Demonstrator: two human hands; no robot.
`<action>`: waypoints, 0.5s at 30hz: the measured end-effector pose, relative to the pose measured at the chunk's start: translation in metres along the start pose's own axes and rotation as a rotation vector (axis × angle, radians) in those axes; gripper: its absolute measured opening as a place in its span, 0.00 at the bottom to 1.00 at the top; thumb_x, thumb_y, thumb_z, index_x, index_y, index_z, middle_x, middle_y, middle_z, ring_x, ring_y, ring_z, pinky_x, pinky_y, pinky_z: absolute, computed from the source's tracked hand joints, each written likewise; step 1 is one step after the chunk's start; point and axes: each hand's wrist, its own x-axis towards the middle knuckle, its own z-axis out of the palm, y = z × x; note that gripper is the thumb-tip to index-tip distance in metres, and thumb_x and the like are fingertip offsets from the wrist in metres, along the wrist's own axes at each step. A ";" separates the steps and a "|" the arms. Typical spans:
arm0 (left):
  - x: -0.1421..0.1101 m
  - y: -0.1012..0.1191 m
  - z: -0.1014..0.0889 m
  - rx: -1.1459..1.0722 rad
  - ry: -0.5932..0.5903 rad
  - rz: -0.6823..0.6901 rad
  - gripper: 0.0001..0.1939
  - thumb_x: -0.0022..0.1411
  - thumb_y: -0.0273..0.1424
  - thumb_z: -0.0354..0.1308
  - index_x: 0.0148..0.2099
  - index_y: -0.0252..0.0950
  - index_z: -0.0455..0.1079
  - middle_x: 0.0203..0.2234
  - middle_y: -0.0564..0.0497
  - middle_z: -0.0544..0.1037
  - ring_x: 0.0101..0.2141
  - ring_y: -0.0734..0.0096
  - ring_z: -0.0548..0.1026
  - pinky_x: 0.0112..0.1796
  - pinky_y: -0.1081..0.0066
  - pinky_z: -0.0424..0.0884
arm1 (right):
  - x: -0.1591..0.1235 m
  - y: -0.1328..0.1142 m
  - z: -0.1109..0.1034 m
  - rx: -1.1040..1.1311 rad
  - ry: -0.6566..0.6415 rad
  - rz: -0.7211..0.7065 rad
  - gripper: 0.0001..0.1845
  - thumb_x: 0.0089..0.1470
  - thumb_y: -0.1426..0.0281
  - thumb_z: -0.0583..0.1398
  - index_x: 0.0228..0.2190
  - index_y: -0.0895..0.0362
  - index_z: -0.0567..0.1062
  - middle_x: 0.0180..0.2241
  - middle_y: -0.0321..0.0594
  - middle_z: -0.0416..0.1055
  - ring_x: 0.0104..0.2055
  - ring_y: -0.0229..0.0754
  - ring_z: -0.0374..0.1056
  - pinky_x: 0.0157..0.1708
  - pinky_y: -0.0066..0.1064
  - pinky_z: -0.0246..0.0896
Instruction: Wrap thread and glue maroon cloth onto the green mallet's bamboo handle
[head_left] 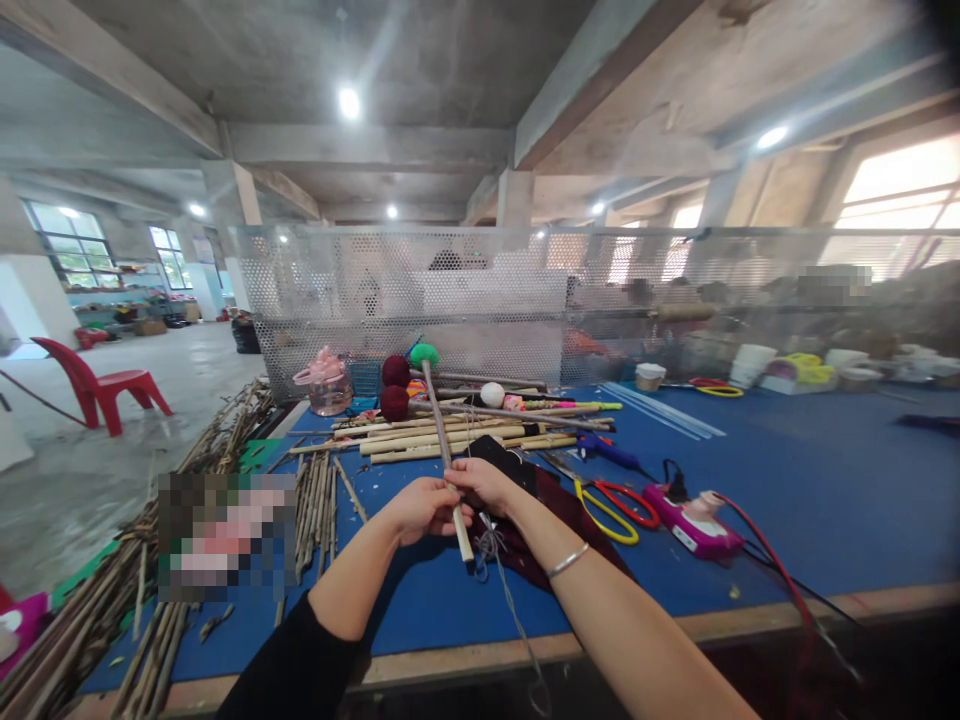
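Observation:
A wooden stick (439,420) with a green fuzzy ball (424,355) at its far end slants over the table toward me. My left hand (426,510) is closed around its lower part, just left of my right hand (481,484). Fingers of the right hand pinch the same stick slightly higher up. Thin grey cord (516,605) hangs below the right hand in a loose tangle and runs over the table's front edge. Whether the right fingers also hold the cord, I cannot tell. Dark maroon cloth (559,500) lies beneath my right forearm.
Pale sticks (405,440) and dark red balls (395,371) lie beyond my hands. Scissors (611,510), a blue glue gun (607,450) and a magenta power strip (694,522) sit on the right. Thin twigs (315,510) are heaped left. A perforated metal screen (405,290) stands behind.

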 end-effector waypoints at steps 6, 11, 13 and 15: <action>0.010 -0.011 0.000 0.152 0.190 0.120 0.17 0.42 0.37 0.64 0.21 0.33 0.60 0.11 0.59 0.62 0.13 0.84 0.61 0.20 0.77 0.62 | 0.004 0.004 0.003 -0.039 0.045 -0.040 0.21 0.32 0.59 0.67 0.20 0.61 0.65 0.15 0.30 0.64 0.14 0.26 0.53 0.15 0.22 0.40; 0.003 -0.002 -0.001 0.053 0.026 0.052 0.14 0.46 0.36 0.62 0.31 0.31 0.67 0.21 0.49 0.73 0.22 0.76 0.72 0.25 0.77 0.66 | 0.002 0.003 -0.003 -0.001 -0.045 -0.007 0.20 0.36 0.58 0.65 0.23 0.61 0.66 0.15 0.29 0.63 0.13 0.26 0.50 0.13 0.22 0.36; 0.000 0.001 -0.001 0.041 -0.007 0.005 0.13 0.46 0.34 0.61 0.33 0.31 0.67 0.25 0.47 0.75 0.25 0.74 0.74 0.25 0.77 0.67 | -0.001 0.000 -0.001 -0.012 -0.045 -0.004 0.19 0.36 0.60 0.65 0.22 0.61 0.66 0.15 0.29 0.62 0.12 0.26 0.49 0.13 0.22 0.34; 0.000 0.000 -0.001 0.052 0.005 -0.020 0.13 0.46 0.33 0.61 0.33 0.31 0.66 0.25 0.47 0.75 0.25 0.73 0.74 0.25 0.77 0.67 | -0.003 -0.003 0.002 -0.050 -0.008 -0.004 0.18 0.37 0.61 0.65 0.21 0.60 0.65 0.14 0.28 0.61 0.11 0.25 0.47 0.12 0.22 0.32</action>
